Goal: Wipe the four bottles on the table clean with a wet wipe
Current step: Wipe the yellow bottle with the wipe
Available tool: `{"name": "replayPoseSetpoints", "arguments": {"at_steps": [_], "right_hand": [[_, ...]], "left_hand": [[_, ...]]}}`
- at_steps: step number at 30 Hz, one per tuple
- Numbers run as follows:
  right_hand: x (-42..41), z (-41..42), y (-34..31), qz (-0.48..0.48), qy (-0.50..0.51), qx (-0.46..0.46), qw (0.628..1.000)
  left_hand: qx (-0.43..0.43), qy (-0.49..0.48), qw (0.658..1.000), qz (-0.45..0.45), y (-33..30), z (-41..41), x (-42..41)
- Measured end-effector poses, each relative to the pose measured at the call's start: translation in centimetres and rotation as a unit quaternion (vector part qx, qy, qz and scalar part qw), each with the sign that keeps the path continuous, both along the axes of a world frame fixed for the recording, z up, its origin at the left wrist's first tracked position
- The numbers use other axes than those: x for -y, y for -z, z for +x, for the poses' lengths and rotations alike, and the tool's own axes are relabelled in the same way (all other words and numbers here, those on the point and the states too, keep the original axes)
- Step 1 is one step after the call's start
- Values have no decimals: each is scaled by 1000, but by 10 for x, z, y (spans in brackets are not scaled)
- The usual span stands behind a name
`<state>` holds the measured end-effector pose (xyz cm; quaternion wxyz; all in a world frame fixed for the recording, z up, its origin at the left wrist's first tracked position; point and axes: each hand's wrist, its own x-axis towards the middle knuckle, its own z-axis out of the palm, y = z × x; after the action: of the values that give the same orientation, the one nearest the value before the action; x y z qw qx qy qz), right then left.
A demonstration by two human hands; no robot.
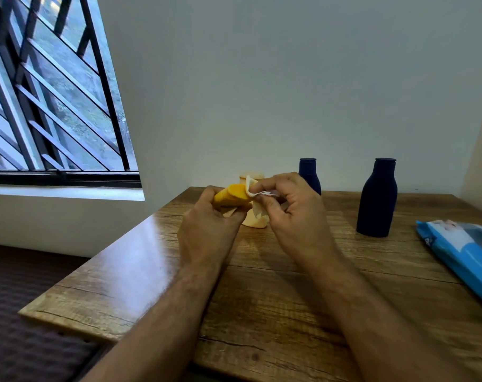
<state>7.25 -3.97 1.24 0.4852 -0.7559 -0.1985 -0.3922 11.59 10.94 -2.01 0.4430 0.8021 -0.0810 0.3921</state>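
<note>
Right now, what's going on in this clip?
A person is wiping a yellow bottle: the left hand holds it above the table while the right hand pinches a wet wipe against it. A cream bottle and two dark blue bottles stand behind; a wipes pack lies right.

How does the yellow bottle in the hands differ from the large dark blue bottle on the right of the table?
The yellow bottle is lifted and tilted, gripped by the left hand; the large dark blue bottle stands upright on the table, untouched. The right hand presses a wet wipe on the yellow one; no wipe touches the blue one. The yellow one looks smaller. Both seem opaque.
</note>
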Motion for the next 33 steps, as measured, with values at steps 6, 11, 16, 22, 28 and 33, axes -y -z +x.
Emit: {"name": "replayPoseSetpoints", "arguments": {"at_steps": [6, 11, 16, 22, 28, 33], "right_hand": [[-2, -2, 3, -40, -22, -16, 999], [-2, -2, 3, -30, -15, 14, 999], [1, -2, 0, -5, -3, 19, 1000], [1, -2, -1, 25, -8, -30, 999], [4, 0, -4, 97, -4, -42, 994], [1, 1, -1, 62, -33, -39, 997]], "left_hand": [[32, -75, 995, 57, -7, -9, 1], [62, -135, 977, 153, -8, -8, 1], [92, -91, 983, 128, -6, -5, 5], [66, 85, 994, 23, -1, -6, 6], [25, 213, 968, -129, -5, -6, 9], [33, 310, 938, -152, -4, -11, 11]]}}
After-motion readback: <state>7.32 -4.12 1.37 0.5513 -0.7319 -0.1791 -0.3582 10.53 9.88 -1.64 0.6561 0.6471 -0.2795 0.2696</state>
